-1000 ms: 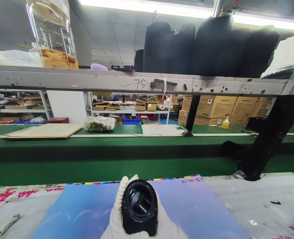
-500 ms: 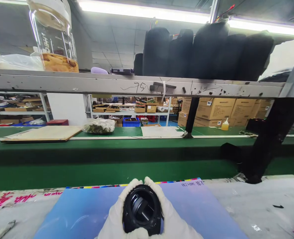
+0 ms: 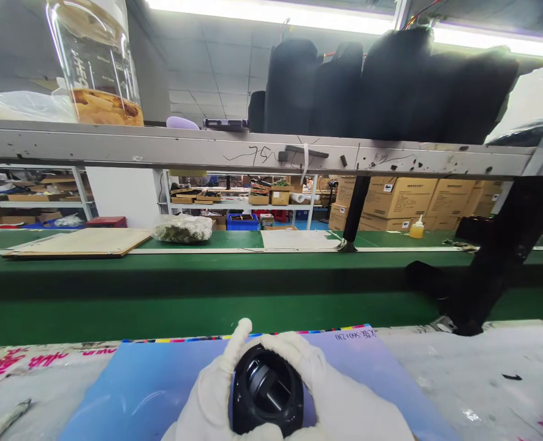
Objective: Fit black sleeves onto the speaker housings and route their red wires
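Between my two white-gloved hands is a glossy black rounded housing with a dark, ring-edged opening facing me. My left hand grips its left side, one finger sticking up past the far edge. Wrapped over the top and right side is my right hand, its fingers curled on the rim. Thumbs press along the near edge. Under the hands lies a blue-violet printed sheet with a colour-bar strip along its far edge. The underside of the housing is hidden.
Beyond the sheet runs a green conveyor belt. A metal shelf beam crosses above, carrying a glass jar and several black foam-like blocks. A black post stands right. A rolled tube lies at lower left.
My left finger has lifted off the housing's rim and points upward. My right hand has shifted over the top edge. The housing has moved slightly right, and the view has tilted a little.
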A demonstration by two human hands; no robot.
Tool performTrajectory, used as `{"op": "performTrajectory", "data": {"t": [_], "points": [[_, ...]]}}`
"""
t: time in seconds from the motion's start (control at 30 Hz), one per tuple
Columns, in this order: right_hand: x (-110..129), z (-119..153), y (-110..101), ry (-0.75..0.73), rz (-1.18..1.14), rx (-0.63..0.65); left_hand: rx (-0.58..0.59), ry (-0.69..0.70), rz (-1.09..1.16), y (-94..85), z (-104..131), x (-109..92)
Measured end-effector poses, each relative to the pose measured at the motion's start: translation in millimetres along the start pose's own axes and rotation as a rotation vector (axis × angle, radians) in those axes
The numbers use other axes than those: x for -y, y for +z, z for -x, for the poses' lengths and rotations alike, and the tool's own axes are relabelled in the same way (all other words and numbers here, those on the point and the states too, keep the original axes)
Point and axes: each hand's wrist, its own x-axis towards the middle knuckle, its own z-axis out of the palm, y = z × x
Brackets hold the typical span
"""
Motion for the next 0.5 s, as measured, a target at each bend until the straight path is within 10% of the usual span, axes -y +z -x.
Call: {"op": "performTrajectory", "data": {"t": [0.33, 0.5], "points": [[-35.9, -2.8, 31.5, -0.124, -0.193, -0.250, 0.008, -0.011, -0.303, -16.6, 3.1, -21.1], [-30.2, 2.0, 23.0, -0.036, -0.266, -0.079, -0.029, -0.201, -0.162, -12.8, -0.9, -31.3]]}}
